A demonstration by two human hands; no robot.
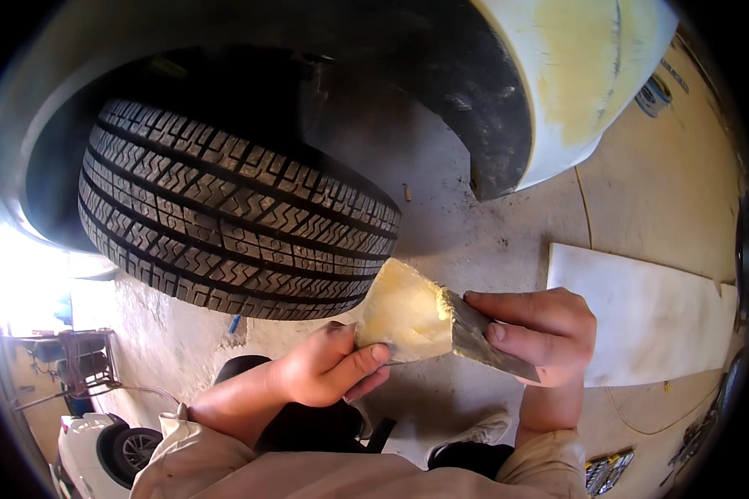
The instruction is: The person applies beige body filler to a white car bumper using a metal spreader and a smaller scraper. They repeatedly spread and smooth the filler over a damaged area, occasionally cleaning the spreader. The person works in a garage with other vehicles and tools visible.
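We are pinching a yellow-smeared plate [401, 314] in our left hand [329, 366], thumb on top, and gripping a grey spreader [493, 345] in our right hand [549, 331]. The spreader's paste-caked edge is meeting the plate. We are holding both near the tire [233, 216]; a white sheet [641, 320] is lying to the right.

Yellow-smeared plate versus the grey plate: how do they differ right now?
The yellow-smeared plate shows a face mostly coated in pale yellow paste; the grey plate looks mostly dark and bare, with paste along its left edge. The yellow-smeared plate sits left, the grey plate right, slanting down rightward. Both are flat and hand-held.
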